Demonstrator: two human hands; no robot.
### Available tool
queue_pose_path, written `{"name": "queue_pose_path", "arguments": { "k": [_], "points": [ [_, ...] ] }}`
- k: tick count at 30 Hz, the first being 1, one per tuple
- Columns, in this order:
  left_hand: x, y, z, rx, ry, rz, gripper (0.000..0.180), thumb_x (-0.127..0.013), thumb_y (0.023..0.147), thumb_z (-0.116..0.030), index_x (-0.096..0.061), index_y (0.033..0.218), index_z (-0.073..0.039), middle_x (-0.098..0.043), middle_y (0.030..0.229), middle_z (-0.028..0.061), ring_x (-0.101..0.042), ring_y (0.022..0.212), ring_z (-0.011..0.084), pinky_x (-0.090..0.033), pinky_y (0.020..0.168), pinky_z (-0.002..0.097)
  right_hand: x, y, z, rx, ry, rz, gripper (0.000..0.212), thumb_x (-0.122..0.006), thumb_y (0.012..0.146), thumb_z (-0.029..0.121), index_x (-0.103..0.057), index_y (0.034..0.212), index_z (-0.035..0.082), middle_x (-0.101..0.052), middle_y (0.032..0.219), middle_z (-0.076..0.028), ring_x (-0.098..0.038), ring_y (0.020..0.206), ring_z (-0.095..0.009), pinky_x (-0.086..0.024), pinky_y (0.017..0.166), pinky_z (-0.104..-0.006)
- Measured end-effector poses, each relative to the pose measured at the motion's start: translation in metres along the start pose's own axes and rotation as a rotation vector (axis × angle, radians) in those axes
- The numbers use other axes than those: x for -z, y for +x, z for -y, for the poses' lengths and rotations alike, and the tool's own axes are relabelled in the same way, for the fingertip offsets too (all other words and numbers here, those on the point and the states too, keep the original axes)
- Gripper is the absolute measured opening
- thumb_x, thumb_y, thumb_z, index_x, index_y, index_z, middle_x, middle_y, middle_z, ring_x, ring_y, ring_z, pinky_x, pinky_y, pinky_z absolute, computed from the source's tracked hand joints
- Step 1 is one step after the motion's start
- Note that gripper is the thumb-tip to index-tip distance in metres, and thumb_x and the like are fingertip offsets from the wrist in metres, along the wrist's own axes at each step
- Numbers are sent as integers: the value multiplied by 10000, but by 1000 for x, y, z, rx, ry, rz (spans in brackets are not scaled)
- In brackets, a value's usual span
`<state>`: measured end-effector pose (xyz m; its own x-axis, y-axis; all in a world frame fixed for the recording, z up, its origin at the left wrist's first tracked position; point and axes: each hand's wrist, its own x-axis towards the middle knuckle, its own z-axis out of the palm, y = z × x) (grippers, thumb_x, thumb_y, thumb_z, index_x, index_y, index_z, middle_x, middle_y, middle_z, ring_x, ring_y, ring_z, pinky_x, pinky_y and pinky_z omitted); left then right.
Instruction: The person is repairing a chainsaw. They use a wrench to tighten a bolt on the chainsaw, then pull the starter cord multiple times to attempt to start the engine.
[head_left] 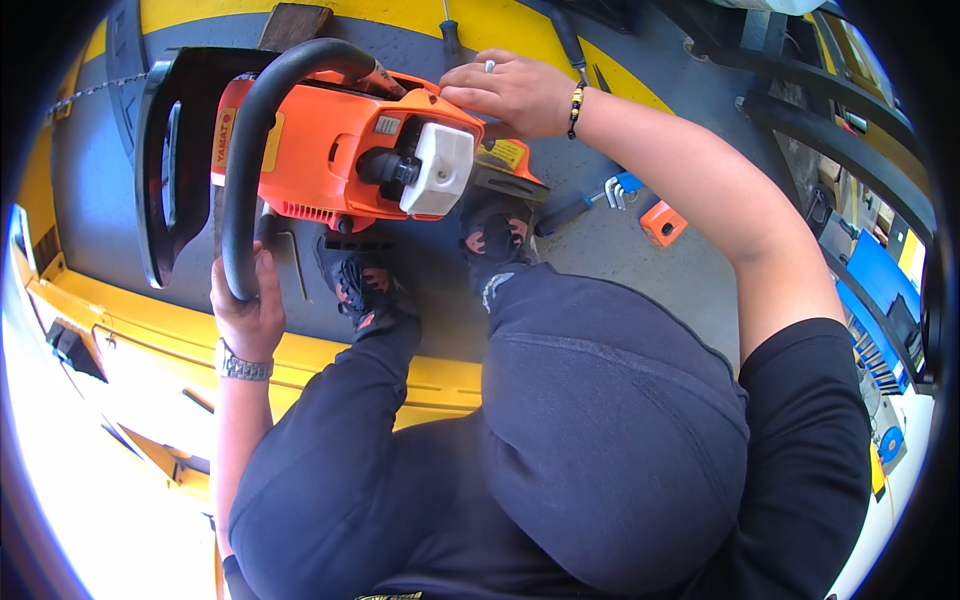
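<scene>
And here one orange chainsaw is held between two hands: its single black handle is wrapped by the left hand's curled fingers; its housing is touched by the right hand's fingers, laid close together, grip untold. Two shoes are seen nearby.

Harsh light floods the lower left, burning that side to flat white (a bluish-violet flare tints the rim there). The orange chainsaw is brightly lit and fairly sharp, while soft haze veils the shoes. Dark bars bow at right inside the black, rounded fisheye border.
</scene>
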<state>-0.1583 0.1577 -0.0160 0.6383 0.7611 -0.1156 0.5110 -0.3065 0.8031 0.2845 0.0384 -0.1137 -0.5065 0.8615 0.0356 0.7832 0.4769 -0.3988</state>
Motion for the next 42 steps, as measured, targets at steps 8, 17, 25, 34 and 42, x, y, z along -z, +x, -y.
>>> {"name": "queue_pose_path", "arguments": {
  "k": [8, 17, 25, 34, 42],
  "points": [
    [4, 5, -12, -25, 59, 16, 216, -653, 1048, -121, -598, 1230, -18, -651, 1072, 59, -635, 910, 123, -533, 790, 292, 9, 2, 7, -28, -58, 26, 822, -836, 826, 442, -465, 1505, 167, -564, 1511, -22, -607, 1299, -199, -449, 1103, -391],
    [3, 0, 8, -9, 29, -31, 252, -710, 1011, -149, -615, 1197, -7, -735, 1068, 99, -714, 913, 183, -557, 801, 311, -2, -3, 4, -21, 19, -29, 840, -858, 803, 367, -440, 1495, 139, -544, 1477, -71, -594, 1271, -275, -436, 1124, -457],
    [3, 2, 5, 7, 5, -29, 258, -710, 1015, -178, -624, 1200, -21, -718, 1048, 87, -687, 874, 159, -551, 775, 295, -9, -4, 5, -43, 9, -71, 850, -865, 793, 362, -440, 1495, 146, -550, 1478, -54, -584, 1289, -254, -431, 1129, -451],
    [1, 6, 0, 17, 7, -27, 220, -688, 1014, -137, -628, 1182, -8, -718, 1023, 93, -697, 863, 162, -559, 770, 313, 5, -2, 4, -35, 7, -20, 804, -872, 774, 391, -498, 1431, 115, -554, 1473, -59, -584, 1312, -247, -458, 1096, -421],
    [-3, 3, -10, 0, 43, -53, 162, -668, 1002, -87, -613, 1124, 5, -721, 881, 108, -706, 744, 190, -553, 692, 326, 3, -1, 17, -44, 84, -128, 739, -885, 743, 273, -547, 1375, 93, -605, 1367, -85, -611, 1274, -253, -486, 1044, -438]
  ]
}}
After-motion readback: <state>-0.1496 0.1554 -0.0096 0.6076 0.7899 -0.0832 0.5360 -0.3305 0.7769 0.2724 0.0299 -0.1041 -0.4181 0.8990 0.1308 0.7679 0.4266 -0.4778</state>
